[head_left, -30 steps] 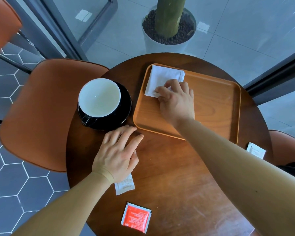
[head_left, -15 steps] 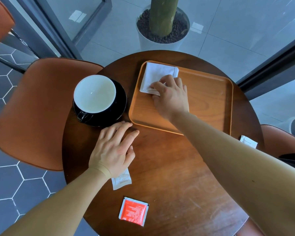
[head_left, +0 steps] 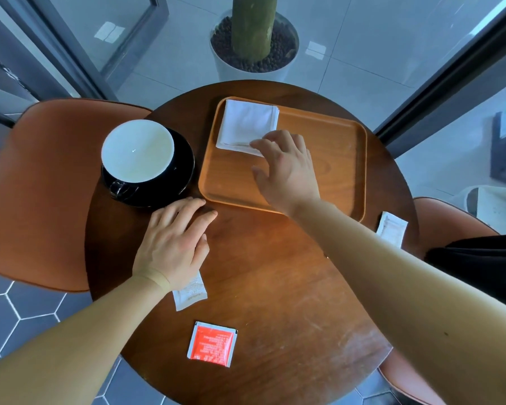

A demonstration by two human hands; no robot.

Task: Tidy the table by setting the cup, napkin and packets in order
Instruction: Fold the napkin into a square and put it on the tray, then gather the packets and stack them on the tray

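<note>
The red packet [head_left: 212, 344] on the desk [head_left: 289, 287] carries lines of print, too small to read; faint marks on the white packet [head_left: 190, 293] are equally illegible.

A black cup [head_left: 138, 159] with a white inside sits upright and empty on a black saucer [head_left: 184, 171], left of centre. A folded white napkin [head_left: 244, 124] lies flat, upper centre. One white packet [head_left: 190, 293] lies lower centre, a red packet [head_left: 212, 344] below it, and another white packet [head_left: 392, 229] at right.
</note>
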